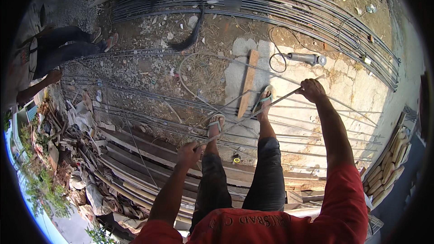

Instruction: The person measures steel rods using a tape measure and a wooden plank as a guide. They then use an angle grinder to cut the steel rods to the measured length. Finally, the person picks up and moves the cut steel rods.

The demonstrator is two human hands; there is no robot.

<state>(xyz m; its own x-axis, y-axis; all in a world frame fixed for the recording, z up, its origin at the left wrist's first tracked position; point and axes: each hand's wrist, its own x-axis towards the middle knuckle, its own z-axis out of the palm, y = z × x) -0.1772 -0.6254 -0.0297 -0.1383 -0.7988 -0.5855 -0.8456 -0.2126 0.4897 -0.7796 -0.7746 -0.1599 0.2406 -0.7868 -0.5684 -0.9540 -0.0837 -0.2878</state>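
A thin steel rod (pixel 246 119) runs slantwise in front of my legs, from lower left to upper right. My left hand (pixel 190 154) is closed round its lower end. Farther up, my right hand (pixel 313 90) grips the same rod, and a short end sticks out past the fingers. Below it, a wooden plank (pixel 248 83) lies between my sandalled feet and the angle grinder. Several more steel rods (pixel 289 126) stretch across the ground under and beside my feet. The angle grinder (pixel 306 58) rests on the concrete beyond my right hand, its dark cord looped beside it.
A long bundle of steel rods (pixel 253 7) crosses the far side. At the left stands a person (pixel 63 49) with a hand near the rods. Stacked boards (pixel 149 153) and rubble lie nearer me on the left. A yellow tape measure (pixel 236 158) sits near my legs; filled sacks (pixel 386 167) are piled at right.
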